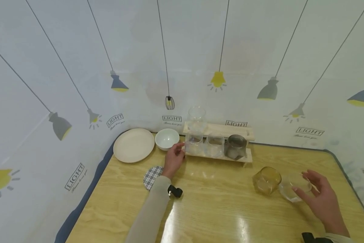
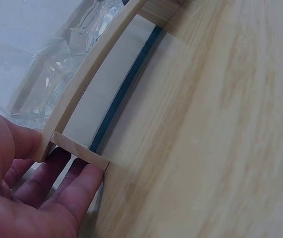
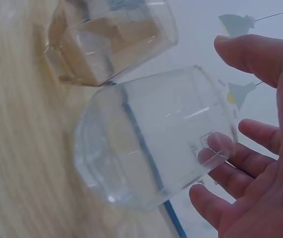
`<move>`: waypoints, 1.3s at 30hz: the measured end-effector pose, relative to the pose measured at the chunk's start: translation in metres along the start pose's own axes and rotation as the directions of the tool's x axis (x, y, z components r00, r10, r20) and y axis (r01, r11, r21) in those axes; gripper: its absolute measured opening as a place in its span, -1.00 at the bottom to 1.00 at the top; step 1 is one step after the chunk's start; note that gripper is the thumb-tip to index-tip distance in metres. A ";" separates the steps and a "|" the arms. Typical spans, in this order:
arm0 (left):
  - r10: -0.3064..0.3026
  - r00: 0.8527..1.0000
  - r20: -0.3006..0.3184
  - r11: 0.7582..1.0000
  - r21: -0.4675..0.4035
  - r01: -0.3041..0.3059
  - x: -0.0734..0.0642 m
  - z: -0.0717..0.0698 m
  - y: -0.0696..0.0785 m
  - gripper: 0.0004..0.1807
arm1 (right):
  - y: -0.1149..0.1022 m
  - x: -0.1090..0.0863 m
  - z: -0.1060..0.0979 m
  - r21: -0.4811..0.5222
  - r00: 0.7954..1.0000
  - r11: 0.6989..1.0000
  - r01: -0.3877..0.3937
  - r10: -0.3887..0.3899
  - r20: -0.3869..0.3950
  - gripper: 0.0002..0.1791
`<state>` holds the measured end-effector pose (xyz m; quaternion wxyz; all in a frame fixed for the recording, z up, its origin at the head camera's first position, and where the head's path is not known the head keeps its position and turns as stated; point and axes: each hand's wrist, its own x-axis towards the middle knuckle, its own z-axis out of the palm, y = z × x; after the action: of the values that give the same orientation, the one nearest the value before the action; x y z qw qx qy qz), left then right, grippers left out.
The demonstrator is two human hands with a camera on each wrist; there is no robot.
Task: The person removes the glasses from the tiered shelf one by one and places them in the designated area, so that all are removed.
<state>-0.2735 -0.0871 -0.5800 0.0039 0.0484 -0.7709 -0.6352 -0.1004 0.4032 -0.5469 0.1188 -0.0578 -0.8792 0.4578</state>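
Head view: lwr right of frame, R hand is spread open around a clear glass, thumb & fingers apart, no firm grip. An amber glass is just beside it; a sideways bump could prob. knock the two together. Centre, L hand grips the left end of a wooden rack; a tug there might topple the glassware on it, incl. a smoky glass. Clear glass looks colourless, w/ round rim, faceted base; can't tell if upright.
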 end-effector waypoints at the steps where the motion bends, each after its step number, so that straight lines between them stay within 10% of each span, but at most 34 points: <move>1: 0.001 1.000 -0.001 1.000 0.000 -0.001 0.000 0.000 -0.001 -0.65 | -0.002 0.001 -0.001 0.009 1.000 1.000 0.016 -0.016 -0.014 -0.15; 15: 0.015 1.000 0.002 1.000 -0.002 -0.015 -0.005 0.000 0.000 -0.66 | -0.053 0.020 0.009 -0.061 0.992 0.995 0.078 -0.084 -0.093 -0.21; 23: 0.010 1.000 0.002 1.000 -0.008 -0.010 -0.005 0.000 0.001 -0.65 | -0.078 0.037 0.030 0.077 0.965 0.967 0.244 -0.235 -0.114 -0.29; 39: 0.022 1.000 0.009 1.000 -0.001 -0.022 -0.003 -0.002 0.001 -0.66 | -0.138 0.063 0.084 0.245 0.949 0.917 0.314 -0.303 -0.083 -0.29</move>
<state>-0.2707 -0.0885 -0.5786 0.0075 0.0373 -0.7709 -0.6358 -0.1821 0.2708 -0.4705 0.2148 0.0872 -0.8082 0.5413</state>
